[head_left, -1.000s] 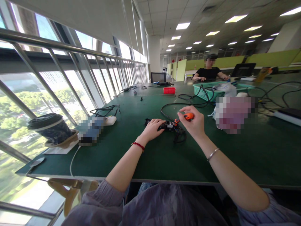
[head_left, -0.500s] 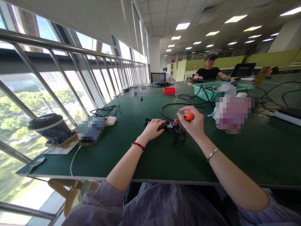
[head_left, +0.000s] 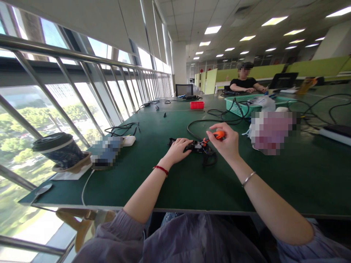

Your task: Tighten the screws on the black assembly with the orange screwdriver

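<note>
My left hand point(head_left: 178, 150) is closed over the left part of a black device point(head_left: 196, 147) with exposed inner parts, fingers on top and thumb on the near side, holding it against the table. Between the thumb and fingers of my right hand point(head_left: 226, 140) is a screwdriver point(head_left: 219, 134) with an orange handle. Its thin shaft slants down to the left onto the device, where another small orange piece point(head_left: 204, 141) shows. The exact spot the tip touches is too small to tell. A black cable point(head_left: 210, 159) loops beside the device.
On the green table point(head_left: 142, 182) are a lidded cup point(head_left: 61, 151), a blurred-out phone-like object point(head_left: 107, 153), a white charger case point(head_left: 129, 141), a red tray point(head_left: 197, 105), a teal basket point(head_left: 241, 106) and a pixelated pink item point(head_left: 271, 133). Across the table sits a person point(head_left: 244, 84).
My right hand has turned slightly around the screwdriver handle, and less of the handle shows. My left hand and the device stay put. The person opposite has shifted a hand inward.
</note>
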The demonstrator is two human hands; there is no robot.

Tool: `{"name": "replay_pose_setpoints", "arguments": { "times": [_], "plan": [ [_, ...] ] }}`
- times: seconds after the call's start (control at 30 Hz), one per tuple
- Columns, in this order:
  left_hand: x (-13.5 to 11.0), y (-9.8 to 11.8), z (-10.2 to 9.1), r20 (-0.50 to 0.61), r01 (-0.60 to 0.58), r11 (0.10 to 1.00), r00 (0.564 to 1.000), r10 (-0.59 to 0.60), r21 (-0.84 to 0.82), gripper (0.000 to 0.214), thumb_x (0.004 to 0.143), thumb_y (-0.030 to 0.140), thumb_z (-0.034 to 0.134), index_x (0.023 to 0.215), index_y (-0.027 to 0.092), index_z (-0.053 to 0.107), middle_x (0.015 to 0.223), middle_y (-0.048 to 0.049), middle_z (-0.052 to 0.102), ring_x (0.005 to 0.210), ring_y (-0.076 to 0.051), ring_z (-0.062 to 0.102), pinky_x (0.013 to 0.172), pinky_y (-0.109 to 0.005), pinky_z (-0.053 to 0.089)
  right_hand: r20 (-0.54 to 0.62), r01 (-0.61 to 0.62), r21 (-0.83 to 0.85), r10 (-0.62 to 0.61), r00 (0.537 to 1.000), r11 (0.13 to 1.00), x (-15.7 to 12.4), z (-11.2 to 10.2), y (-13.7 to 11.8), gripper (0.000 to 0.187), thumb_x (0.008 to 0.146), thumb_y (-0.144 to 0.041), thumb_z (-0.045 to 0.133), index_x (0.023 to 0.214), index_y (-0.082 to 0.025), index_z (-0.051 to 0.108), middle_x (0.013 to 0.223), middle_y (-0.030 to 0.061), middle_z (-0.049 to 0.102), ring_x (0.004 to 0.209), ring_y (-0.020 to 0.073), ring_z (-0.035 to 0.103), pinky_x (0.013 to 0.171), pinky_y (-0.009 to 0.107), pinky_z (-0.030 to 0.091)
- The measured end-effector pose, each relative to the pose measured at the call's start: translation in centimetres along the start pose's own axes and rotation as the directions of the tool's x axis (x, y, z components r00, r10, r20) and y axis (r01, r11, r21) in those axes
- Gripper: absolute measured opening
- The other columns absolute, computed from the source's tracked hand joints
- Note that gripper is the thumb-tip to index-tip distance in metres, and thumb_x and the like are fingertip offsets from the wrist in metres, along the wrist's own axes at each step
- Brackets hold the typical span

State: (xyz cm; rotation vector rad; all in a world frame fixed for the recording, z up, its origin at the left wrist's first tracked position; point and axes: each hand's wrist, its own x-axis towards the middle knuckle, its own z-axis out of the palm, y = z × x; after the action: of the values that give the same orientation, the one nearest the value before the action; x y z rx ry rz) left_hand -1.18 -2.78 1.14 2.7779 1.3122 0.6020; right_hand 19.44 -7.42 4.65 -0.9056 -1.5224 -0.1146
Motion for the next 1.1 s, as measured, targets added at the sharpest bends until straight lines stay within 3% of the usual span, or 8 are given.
{"name": "replay_pose_setpoints", "arguments": {
  "times": [0.27, 0.53, 0.63, 0.77, 0.9, 1.0, 1.1],
  "plan": [
    [-0.02, 0.03, -0.06, -0.001, -0.004, 1.0, 1.0, 0.004, -0.001, 0.045, 0.089, 0.028, 0.054, 0.133, 0.022, 0.052, 0.131, -0.0075, 0.055, 0.121, -0.025, 0.046, 0.107, -0.043, 0.038, 0.003, 0.088, 0.071, -0.089, 0.996, 0.994, -0.23, 0.21, -0.19, 0.031, 0.074, -0.022, 0.06, 0.104, -0.021, 0.056, 0.081, 0.0016, 0.061, 0.074, 0.0184, 0.058, 0.073, 0.035, 0.048],
    [-0.06, 0.11, -0.2, 0.001, 0.0, 1.0, 1.0, 0.0, -0.004, 0.044, 0.089, 0.028, 0.053, 0.133, 0.022, 0.052, 0.131, -0.0079, 0.055, 0.122, -0.026, 0.046, 0.106, -0.044, 0.039, 0.024, 0.021, 0.035, -0.022, 0.999, 0.999, -0.08, -0.07, -0.33, 0.013, 0.076, -0.032, 0.065, 0.082, -0.023, 0.058, 0.069, -0.0011, 0.061, 0.06, 0.015, 0.054, 0.066, 0.032, 0.047],
    [-0.07, 0.21, -0.29, 0.005, 0.009, 1.0, 1.0, -0.009, -0.007, 0.044, 0.089, 0.028, 0.054, 0.133, 0.023, 0.052, 0.131, -0.0076, 0.055, 0.121, -0.026, 0.046, 0.106, -0.044, 0.039, 0.025, 0.03, 0.049, -0.031, 0.999, 0.998, -0.12, -0.03, -0.35, 0.021, 0.075, -0.027, 0.064, 0.094, -0.023, 0.058, 0.063, -0.0036, 0.055, 0.06, 0.0154, 0.054, 0.068, 0.033, 0.049],
    [-0.05, 0.22, -0.25, 0.005, 0.0, 1.0, 1.0, 0.0, -0.001, 0.044, 0.089, 0.028, 0.054, 0.133, 0.023, 0.052, 0.131, -0.0075, 0.055, 0.121, -0.025, 0.046, 0.107, -0.043, 0.039, 0.023, 0.063, 0.108, -0.066, 0.998, 0.992, -0.16, 0.08, -0.43, 0.033, 0.074, -0.023, 0.063, 0.105, -0.023, 0.054, 0.072, -0.0022, 0.057, 0.067, 0.016, 0.058, 0.071, 0.033, 0.051],
    [-0.03, 0.13, -0.17, 0.008, 0.002, 1.0, 1.0, -0.002, 0.008, 0.045, 0.089, 0.029, 0.053, 0.134, 0.022, 0.051, 0.131, -0.0075, 0.055, 0.122, -0.025, 0.046, 0.107, -0.043, 0.039, 0.04, 0.018, 0.107, -0.023, 0.999, 0.994, -0.05, -0.06, -0.68, 0.022, 0.076, -0.031, 0.066, 0.094, -0.023, 0.057, 0.065, -0.0036, 0.055, 0.058, 0.0132, 0.055, 0.055, 0.026, 0.046],
    [-0.04, 0.11, -0.15, 0.008, 0.004, 1.0, 1.0, -0.004, 0.008, 0.045, 0.09, 0.028, 0.053, 0.134, 0.022, 0.051, 0.131, -0.0075, 0.055, 0.122, -0.025, 0.046, 0.107, -0.043, 0.038, 0.032, 0.022, 0.076, -0.025, 0.999, 0.997, 0.01, -0.19, -0.82, 0.015, 0.076, -0.033, 0.067, 0.084, -0.022, 0.059, 0.064, -0.0032, 0.056, 0.056, 0.0122, 0.055, 0.053, 0.024, 0.044],
    [-0.07, 0.13, -0.16, 0.006, 0.001, 1.0, 1.0, -0.001, 0.006, 0.045, 0.09, 0.028, 0.053, 0.134, 0.022, 0.051, 0.131, -0.008, 0.055, 0.122, -0.025, 0.046, 0.107, -0.043, 0.038, 0.029, 0.03, 0.11, -0.034, 0.999, 0.993, -0.05, -0.16, -0.79, 0.02, 0.076, -0.029, 0.066, 0.093, -0.022, 0.058, 0.065, -0.0041, 0.055, 0.055, 0.0114, 0.053, 0.054, 0.024, 0.045]
  ]
}}
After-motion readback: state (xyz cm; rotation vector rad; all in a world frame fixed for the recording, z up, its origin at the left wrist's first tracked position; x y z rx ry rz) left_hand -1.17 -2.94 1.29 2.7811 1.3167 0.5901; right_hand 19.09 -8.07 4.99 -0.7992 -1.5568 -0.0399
